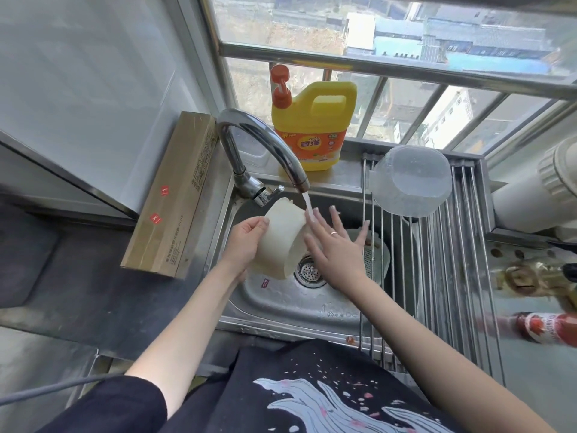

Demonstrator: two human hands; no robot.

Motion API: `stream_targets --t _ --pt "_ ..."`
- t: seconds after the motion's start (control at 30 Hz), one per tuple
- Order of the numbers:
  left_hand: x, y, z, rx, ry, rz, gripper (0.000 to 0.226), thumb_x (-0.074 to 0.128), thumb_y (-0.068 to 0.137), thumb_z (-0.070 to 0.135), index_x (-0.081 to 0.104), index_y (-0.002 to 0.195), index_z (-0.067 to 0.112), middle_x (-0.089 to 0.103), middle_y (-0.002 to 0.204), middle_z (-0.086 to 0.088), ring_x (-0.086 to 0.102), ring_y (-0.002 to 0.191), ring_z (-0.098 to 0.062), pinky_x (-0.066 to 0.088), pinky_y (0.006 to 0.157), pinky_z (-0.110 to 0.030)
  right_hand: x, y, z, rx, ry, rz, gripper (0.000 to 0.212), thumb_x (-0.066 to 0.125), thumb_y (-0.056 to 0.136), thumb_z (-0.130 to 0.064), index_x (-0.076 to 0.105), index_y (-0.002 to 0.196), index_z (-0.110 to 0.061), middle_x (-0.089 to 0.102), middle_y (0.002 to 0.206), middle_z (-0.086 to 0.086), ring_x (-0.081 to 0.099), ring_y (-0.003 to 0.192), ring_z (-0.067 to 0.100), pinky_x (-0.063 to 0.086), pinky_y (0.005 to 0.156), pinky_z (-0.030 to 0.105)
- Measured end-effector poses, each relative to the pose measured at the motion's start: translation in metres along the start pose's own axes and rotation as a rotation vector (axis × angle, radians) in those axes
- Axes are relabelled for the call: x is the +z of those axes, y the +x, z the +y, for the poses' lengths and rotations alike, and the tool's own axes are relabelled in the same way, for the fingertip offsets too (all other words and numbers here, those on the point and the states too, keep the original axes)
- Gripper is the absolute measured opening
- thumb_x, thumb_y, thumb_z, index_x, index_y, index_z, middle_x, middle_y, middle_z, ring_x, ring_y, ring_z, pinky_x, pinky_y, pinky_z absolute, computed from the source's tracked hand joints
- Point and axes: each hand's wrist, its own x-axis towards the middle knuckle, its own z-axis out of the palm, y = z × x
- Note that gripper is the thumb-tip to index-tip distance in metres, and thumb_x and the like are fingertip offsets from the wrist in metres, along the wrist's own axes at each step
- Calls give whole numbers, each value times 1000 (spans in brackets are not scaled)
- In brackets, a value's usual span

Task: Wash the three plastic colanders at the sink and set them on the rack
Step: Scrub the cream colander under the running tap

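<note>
While water runs from the curved chrome faucet (265, 151), the head view shows the left hand (246, 242) gripping a cream plastic colander (282, 240) over the steel sink (281, 304), thumb on its outer wall and fingers curled round the far side. That colander is tipped on its side, its open mouth facing right and slightly toward the person, held above the drain strainer (309, 270). The right hand (335, 245) is spread flat with straight fingers, holding nothing; its palm side faces the colander's rim and the stream of water (309, 206) lands on its index finger. A ring sits on 1 of its fingers.

A 2nd colander, pale and greenish (376, 254), lies low in the sink basin just right of the right hand, partly under the rack bars. A 3rd, translucent white colander (412, 182), rests upside down on the roll-up steel rack (452, 276) that spans the right part of the sink.

Behind the faucet, a yellow detergent jug (313, 126) with an orange pump stands on the sill by the window (406, 42). A long cardboard box (175, 195) lies on the counter (93, 292) left of the sink. At the right edge, blurred bottles (543, 326) lie near the rack.
</note>
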Motion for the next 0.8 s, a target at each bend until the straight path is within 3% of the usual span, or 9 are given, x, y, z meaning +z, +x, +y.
stream_targets --t 0.07,0.13,0.23,0.37,0.43,0.5,0.6,0.67,0.8 --pt "-1 2 -1 -3 23 -2 20 51 97 20 66 84 18 63 82 -3 53 74 -16 39 65 -30 0 5 0 4 -76 8 48 24 101 -45 26 148 -36 16 156 -15 1 147 10 -23 106 58" --pt "0 4 -3 0 33 -8 18 52 96 19 67 87 15 65 82 -6 55 73 -19 42 63 -29 -5 13 -7 77 101 94 40 38 99 -28 46 138 -27 36 151 -5 24 143 14 -1 116 51" --pt "2 8 -3 6 38 -8 19 51 97 18 66 90 8 63 82 -10 53 71 -20 39 59 -28 -31 34 -32 327 916 132 34 40 78 9 67 84 -10 70 84 7 65 77 15 51 80 34" --pt "2 8 -2 7 -8 -34 19 52 96 20 67 91 10 64 84 -13 54 70 -19 40 59 -28 -48 62 -51 633 1440 -106 31 30 79 12 45 62 -8 44 43 -2 38 41 12 32 44 20" --pt "1 7 -2 0 -23 -49 19 53 96 23 69 90 15 65 86 -10 55 72 -18 41 62 -29 -47 69 -52 492 1183 63 20 35 79 6 51 68 -1 51 53 1 44 51 15 34 52 26" --pt "2 8 -2 -13 -62 -48 22 51 96 24 69 87 15 65 86 -12 55 75 -21 41 65 -32 -36 68 -50 224 716 114 23 44 87 -10 62 96 -1 65 93 9 58 88 24 43 79 35" --pt "7 12 -2 -40 -125 17 29 47 98 19 67 78 12 63 82 -15 55 76 -24 43 68 -34 -5 46 -54 -38 6 -43 53 32 100 -34 30 147 -9 33 152 8 26 142 22 8 116 51" --pt "13 16 -6 -73 -186 70 25 46 98 13 67 84 8 65 89 -15 59 84 -24 47 76 -35 11 25 -54 -221 -144 -2 59 34 100 -38 26 148 -6 28 155 10 18 145 26 -2 113 60" --pt "21 20 -8 -178 -321 79 21 45 97 5 63 87 2 64 92 -16 62 79 -21 53 68 -25 26 8 -28 -394 -236 -5 79 66 82 -44 39 141 0 43 145 15 38 137 29 28 108 59"
